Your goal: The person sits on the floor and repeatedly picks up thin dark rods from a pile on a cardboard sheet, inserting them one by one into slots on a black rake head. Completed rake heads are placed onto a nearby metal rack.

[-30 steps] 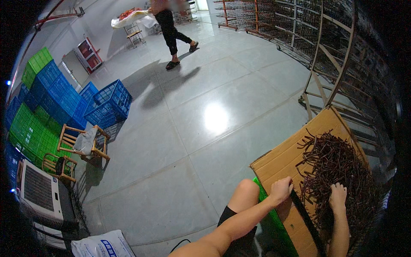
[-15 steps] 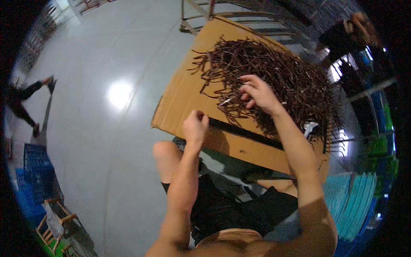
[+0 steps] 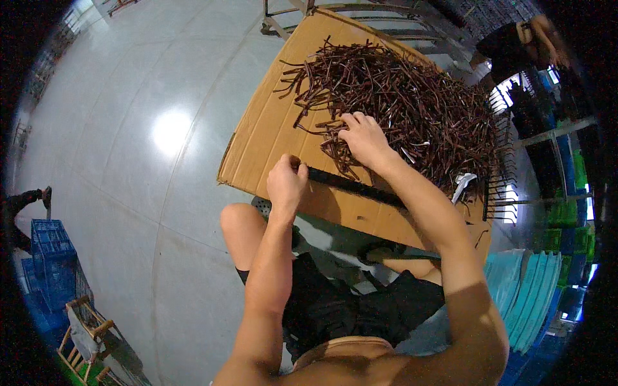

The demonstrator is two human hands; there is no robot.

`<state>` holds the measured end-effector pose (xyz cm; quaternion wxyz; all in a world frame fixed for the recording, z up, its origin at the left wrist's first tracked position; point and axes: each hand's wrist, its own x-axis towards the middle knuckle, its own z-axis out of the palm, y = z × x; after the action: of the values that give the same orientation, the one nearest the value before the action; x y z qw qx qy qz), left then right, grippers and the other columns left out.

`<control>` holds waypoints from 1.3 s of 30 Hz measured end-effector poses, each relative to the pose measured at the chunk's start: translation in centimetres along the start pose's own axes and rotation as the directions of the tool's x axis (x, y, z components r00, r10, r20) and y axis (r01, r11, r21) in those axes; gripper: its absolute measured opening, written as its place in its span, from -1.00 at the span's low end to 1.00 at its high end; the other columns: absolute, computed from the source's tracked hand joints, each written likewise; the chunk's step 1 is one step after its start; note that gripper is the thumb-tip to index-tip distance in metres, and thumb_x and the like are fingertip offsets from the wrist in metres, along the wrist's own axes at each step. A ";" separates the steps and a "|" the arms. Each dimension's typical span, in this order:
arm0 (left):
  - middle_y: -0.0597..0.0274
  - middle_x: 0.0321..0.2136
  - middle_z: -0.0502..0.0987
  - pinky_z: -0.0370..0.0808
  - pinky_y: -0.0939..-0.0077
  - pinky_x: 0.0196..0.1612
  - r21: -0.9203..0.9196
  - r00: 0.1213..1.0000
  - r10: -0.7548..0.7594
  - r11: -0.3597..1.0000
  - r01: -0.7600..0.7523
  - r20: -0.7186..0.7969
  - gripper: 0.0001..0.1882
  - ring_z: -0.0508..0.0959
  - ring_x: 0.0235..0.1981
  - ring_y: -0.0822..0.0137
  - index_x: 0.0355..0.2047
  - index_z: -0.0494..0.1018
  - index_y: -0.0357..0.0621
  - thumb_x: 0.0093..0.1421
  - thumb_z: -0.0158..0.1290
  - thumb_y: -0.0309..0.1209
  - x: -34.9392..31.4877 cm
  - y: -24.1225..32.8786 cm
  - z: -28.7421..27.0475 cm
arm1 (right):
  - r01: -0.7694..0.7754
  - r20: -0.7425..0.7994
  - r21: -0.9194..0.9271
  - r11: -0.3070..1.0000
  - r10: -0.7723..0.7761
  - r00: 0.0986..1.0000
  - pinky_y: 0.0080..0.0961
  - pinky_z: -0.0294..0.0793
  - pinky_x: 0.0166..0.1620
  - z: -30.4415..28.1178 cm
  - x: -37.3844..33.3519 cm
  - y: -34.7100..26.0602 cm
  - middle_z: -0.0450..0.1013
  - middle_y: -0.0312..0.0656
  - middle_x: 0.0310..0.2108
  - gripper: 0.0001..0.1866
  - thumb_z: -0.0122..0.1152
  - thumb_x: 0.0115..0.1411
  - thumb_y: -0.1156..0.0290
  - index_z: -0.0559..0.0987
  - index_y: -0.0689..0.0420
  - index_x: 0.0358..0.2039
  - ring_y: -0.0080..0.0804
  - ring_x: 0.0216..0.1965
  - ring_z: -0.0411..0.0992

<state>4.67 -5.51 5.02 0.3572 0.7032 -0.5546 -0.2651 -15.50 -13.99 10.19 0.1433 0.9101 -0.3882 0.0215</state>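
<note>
My left hand is closed round the left end of a long black bar, which slants along the near side of a cardboard sheet. Something dark shows between its thumb and fingers, too small to name. My right hand is at the near left edge of a large pile of dark brown, thin stick-like strips. Its bent fingers are apart and touch the loose strips there; the fingertips are partly hidden among them. My right forearm covers the bar's far end.
A white object lies at the pile's right edge, by a row of black prongs. Turquoise sheets stand at lower right, blue crates and a wooden chair at left. Another person is at upper right.
My right hand has moved left and down, from over the pile onto the strips at its edge. My left hand stays at the bar's end. The whole view has shifted slightly.
</note>
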 end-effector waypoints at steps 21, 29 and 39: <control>-0.16 -0.41 0.47 0.45 0.00 -0.29 -0.118 0.999 0.050 0.992 -0.052 -0.019 -0.75 0.48 -0.34 -0.19 -0.32 0.33 -0.28 0.03 0.07 -0.42 -0.7 -0.4 3.6 | -0.622 0.467 0.467 0.629 0.422 0.777 -0.31 0.36 -0.22 3.8 -3.8 -0.2 0.37 -0.03 -0.41 -0.79 0.18 0.11 0.43 0.37 0.23 -0.33 -0.08 -0.38 0.35; -0.11 -0.40 0.46 0.45 0.01 -0.29 -0.130 0.997 0.075 0.989 -0.076 -0.007 -0.76 0.49 -0.31 -0.18 -0.31 0.33 -0.23 0.01 0.07 -0.43 -0.3 -0.9 3.9 | -0.433 0.171 0.812 0.391 0.550 0.818 -0.44 0.27 0.00 2.8 0.8 -1.0 0.31 -0.09 -0.10 -0.52 0.20 0.15 0.42 0.23 0.20 0.02 -0.21 -0.07 0.29; -0.15 -0.35 0.48 0.42 0.00 -0.25 -0.182 0.997 -0.021 0.983 0.007 -0.075 -0.76 0.47 -0.25 -0.18 -0.30 0.31 -0.25 0.06 0.07 -0.43 -0.8 -0.9 3.4 | -0.581 0.511 0.739 0.341 0.279 0.813 -0.39 0.36 -0.15 6.1 1.5 -0.9 0.44 -0.13 -0.29 -0.78 0.23 0.08 0.45 0.47 0.26 -0.28 -0.26 -0.29 0.38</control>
<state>2.38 -5.35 2.20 0.4389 0.6813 -0.5092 -0.2897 -14.25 -16.17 4.38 -0.4104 0.7053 -0.5659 0.1175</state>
